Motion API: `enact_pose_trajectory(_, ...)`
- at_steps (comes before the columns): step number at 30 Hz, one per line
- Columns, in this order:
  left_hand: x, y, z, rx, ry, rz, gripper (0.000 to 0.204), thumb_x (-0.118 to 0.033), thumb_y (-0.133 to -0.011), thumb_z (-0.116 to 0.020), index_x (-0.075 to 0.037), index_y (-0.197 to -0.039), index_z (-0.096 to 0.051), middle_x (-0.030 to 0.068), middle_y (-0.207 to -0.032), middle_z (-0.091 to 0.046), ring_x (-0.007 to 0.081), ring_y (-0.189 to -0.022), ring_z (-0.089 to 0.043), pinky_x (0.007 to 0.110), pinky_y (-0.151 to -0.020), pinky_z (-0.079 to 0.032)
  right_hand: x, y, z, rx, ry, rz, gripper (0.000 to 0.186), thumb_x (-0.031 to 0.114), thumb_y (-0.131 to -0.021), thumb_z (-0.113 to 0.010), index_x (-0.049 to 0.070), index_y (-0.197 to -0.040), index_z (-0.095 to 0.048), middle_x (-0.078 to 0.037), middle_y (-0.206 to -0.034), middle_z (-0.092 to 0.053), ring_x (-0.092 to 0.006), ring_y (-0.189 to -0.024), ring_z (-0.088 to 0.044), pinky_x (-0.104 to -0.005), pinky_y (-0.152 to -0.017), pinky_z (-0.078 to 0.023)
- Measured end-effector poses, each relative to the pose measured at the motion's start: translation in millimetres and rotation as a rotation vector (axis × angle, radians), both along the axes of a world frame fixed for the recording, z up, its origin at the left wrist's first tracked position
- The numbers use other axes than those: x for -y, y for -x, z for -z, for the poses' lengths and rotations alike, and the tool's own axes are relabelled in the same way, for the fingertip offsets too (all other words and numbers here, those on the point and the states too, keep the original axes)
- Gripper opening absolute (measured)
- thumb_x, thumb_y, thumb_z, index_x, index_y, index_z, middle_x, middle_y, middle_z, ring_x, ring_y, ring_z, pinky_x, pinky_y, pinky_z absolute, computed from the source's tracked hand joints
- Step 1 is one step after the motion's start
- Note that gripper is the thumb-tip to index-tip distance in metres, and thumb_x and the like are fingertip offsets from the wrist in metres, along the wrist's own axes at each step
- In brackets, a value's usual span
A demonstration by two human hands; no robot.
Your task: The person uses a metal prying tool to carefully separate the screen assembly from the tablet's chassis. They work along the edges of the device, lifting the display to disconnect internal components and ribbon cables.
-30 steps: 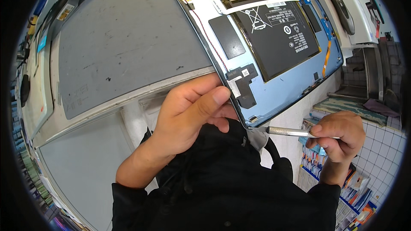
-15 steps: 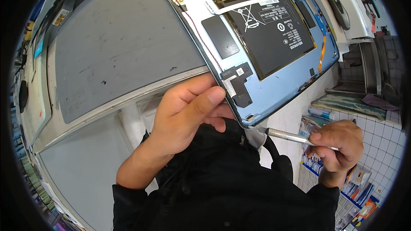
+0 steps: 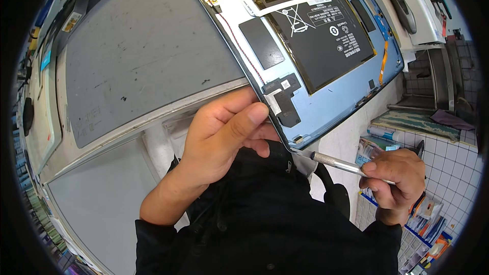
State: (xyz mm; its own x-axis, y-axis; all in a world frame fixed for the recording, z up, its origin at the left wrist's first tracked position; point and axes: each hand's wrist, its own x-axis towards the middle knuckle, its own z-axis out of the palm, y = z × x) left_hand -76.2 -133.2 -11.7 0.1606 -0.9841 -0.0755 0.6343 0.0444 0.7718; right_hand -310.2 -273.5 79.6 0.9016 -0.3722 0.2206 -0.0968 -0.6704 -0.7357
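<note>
An opened tablet [image 3: 318, 104] with a light blue inner side lies tilted at the top, its near corner toward me. Inside sit a black battery [image 3: 326, 46], a black speaker module [image 3: 284, 103] and an orange flex cable [image 3: 383, 63]. My left hand [image 3: 219, 132] is closed on the tablet's left edge, thumb on top and fingers beneath. Between the thumb and fingers of my right hand [image 3: 397, 178] is a slim silver-handled craft knife [image 3: 338, 162]. Its thin tip is at the tablet's near corner; whether it touches cannot be made out.
A dark grey work mat [image 3: 147, 51] covers the bench to the left. A grey handheld device [image 3: 397, 2] lies past the tablet's right side. Packets and small parts stand on a rack [image 3: 423, 224] at the lower right, beside a white gridded surface [image 3: 453, 168].
My right hand and the knife have shifted slightly left, the tip staying near the tablet's corner. My left hand and the tablet look still.
</note>
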Motion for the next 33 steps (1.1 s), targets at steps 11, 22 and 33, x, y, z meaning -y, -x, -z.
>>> enact_pose_trajectory(11,0,0,0,-0.004,-0.017,-0.004,0.04,-0.025,-0.102,-0.049,0.005,-0.128,-0.052,0.0117,-0.113,-0.066,0.0162,-0.092,-0.069,0.022,-0.067,-0.054,-1,2,-4,0.019,0.099,0.005,0.019,0.018,-0.086,-0.069,0.0,-0.09,-0.067,-0.005,-0.056,-0.061,-0.0146,-0.043,-0.058,-0.0241,-0.042,-0.043)
enact_pose_trajectory(22,0,0,-1,-0.007,-0.029,0.004,0.038,-0.026,-0.101,-0.05,0.004,-0.124,-0.055,0.0113,-0.11,-0.067,0.016,-0.09,-0.068,0.022,-0.067,-0.054,-11,5,1,0.045,0.143,-0.001,0.02,0.006,-0.078,-0.075,-0.003,-0.095,-0.068,-0.01,-0.062,-0.065,-0.0177,-0.046,-0.061,-0.0257,-0.043,-0.046)
enact_pose_trajectory(33,1,3,-5,-0.017,-0.085,0.0,0.034,-0.024,-0.101,-0.05,0.003,-0.121,-0.057,0.011,-0.108,-0.067,0.0159,-0.09,-0.068,0.023,-0.067,-0.053,-10,10,14,0.117,0.003,0.074,0.02,0.011,-0.082,-0.073,0.0,-0.098,-0.069,-0.007,-0.058,-0.061,-0.0169,-0.046,-0.058,-0.0259,-0.043,-0.043)
